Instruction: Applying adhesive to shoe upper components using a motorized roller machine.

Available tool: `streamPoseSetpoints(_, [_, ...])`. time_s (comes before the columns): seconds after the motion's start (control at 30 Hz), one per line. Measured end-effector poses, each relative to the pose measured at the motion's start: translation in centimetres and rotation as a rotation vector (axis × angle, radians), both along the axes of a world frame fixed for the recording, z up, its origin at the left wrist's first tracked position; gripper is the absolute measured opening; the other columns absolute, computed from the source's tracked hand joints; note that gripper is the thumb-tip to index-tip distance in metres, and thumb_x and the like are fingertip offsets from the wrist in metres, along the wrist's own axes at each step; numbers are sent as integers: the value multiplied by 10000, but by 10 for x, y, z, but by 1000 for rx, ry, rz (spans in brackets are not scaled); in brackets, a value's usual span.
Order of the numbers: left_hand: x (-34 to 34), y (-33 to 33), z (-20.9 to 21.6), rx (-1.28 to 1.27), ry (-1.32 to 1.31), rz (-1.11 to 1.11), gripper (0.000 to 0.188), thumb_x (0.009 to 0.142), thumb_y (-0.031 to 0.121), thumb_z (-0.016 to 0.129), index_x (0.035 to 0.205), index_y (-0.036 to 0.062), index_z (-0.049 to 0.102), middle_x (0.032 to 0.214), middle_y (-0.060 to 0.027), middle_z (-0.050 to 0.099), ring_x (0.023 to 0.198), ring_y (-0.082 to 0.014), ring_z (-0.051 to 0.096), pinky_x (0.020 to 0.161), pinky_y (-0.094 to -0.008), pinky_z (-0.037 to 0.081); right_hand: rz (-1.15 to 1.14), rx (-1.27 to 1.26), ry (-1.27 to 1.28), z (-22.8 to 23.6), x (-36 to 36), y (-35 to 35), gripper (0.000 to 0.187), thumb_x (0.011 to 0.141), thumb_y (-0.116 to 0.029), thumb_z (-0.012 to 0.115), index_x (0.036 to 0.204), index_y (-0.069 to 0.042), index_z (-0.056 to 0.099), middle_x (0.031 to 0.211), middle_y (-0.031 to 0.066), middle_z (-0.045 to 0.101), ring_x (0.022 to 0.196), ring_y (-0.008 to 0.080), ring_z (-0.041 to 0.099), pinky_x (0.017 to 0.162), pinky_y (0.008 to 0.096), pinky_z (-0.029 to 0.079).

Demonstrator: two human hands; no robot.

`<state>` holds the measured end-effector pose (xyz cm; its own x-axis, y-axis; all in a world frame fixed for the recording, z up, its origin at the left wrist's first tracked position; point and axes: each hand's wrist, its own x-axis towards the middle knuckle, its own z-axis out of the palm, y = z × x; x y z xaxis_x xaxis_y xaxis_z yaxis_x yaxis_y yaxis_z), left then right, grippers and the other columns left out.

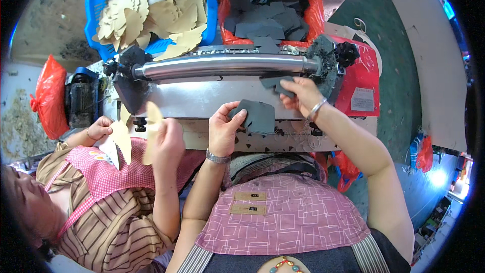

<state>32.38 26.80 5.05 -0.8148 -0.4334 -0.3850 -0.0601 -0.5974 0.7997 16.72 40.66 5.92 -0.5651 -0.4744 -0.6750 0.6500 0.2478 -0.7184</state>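
My left hand (225,125) is closed on a stack of dark grey cut sheets (258,117), its thumb lying on top of them. With my right hand (303,96) I pinch a single dark grey piece (275,84) at the right end of the machine's metal plate (202,96). That piece lies just in front of the long steel roller (227,65). Behind the roller another dark piece (267,44) shows at the back edge of the machine.
A blue basket (212,5) of beige cut pieces and a red-lined container (314,5) of dark pieces stand behind the roller. On my left, a co-worker's hands (169,141) hold beige pieces. Black knobs (346,53) and a red housing (361,78) flank the right end.
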Motion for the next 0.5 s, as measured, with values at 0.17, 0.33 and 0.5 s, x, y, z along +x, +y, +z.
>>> streamPoseSetpoints(0.17, [-3,1,2,-217,-86,-43,199,762,60,577,936,-22,527,753,-28,563,600,-45,518,503,-168,441,19,-50,-47,15,26,-8,178,787,-185,560,833,-16,529,683,78,580,602,127,569,532,218,474])
streamPoseSetpoints(0.33, [-5,10,-2,-323,57,54,168,769,105,582,892,-1,540,731,-10,561,587,-38,512,436,-166,425,447,61,574,23,43,1,128,762,-137,571,782,-11,575,669,52,578,580,82,533,496,233,431])
streamPoseSetpoints(0.5, [-3,4,0,-83,-98,29,133,768,93,581,866,12,542,738,-12,568,597,-45,526,471,-175,436,457,-97,1845,18,42,2,115,765,-126,549,763,-13,567,623,62,553,533,98,553,467,275,434])
